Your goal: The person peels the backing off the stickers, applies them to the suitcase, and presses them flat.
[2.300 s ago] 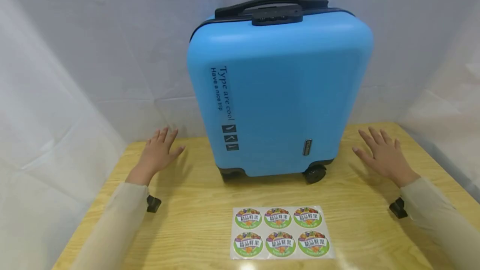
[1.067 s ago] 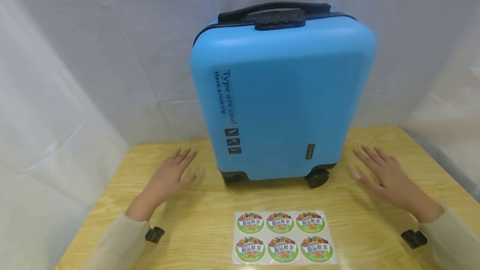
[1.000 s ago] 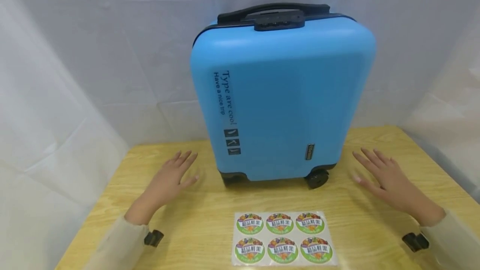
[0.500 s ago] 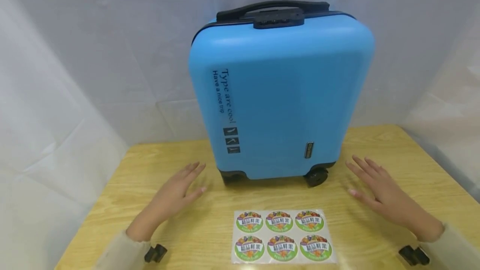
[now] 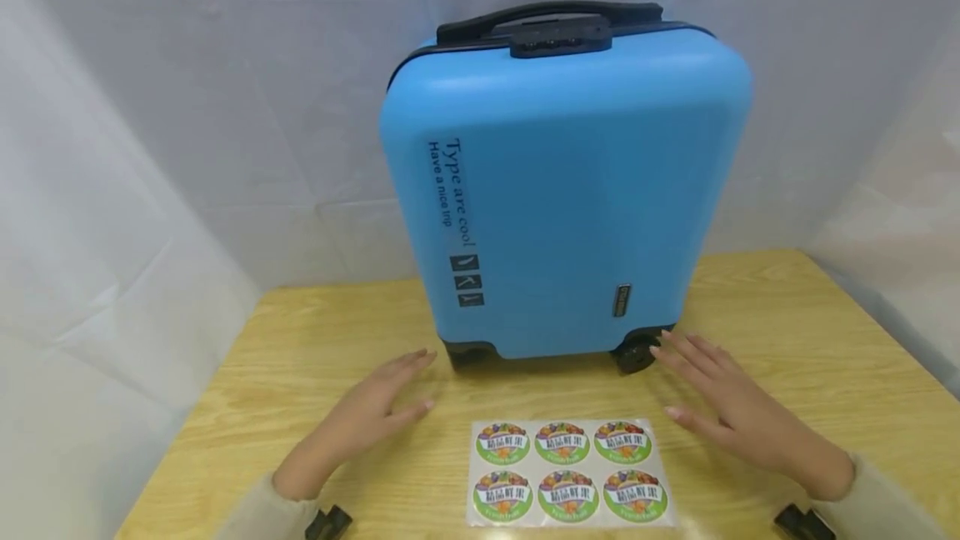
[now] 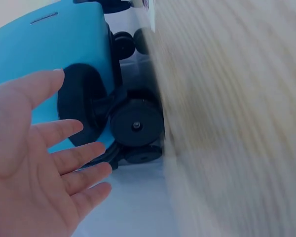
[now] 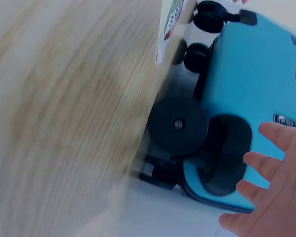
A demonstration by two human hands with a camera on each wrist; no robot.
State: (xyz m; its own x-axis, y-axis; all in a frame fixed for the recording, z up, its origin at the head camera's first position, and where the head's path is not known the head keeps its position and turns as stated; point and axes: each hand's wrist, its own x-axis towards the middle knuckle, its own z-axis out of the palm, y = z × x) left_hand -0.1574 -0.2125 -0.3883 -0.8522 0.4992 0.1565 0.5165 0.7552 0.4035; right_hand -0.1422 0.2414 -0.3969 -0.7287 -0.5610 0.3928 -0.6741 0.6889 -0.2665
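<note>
A sheet of round fruit stickers lies flat on the wooden table in the head view. Behind it a blue suitcase stands upright on its black wheels. My left hand hovers left of the sheet, fingers extended and holding nothing. On the sheet's right side my right hand is likewise spread and holds nothing; its fingertips overlap the suitcase's right wheel in view. Both wrist views show an open palm, the left hand and the right hand, with the suitcase wheels beyond.
The wooden table extends to both sides of the suitcase. White sheeting hangs behind and at the sides. A small black device sits at the left wrist, another black device at the right.
Both hands have come inward and nearer the sticker sheet, from beside the suitcase at the table's two sides. Suitcase and stickers have stayed in place; the head view has shifted slightly.
</note>
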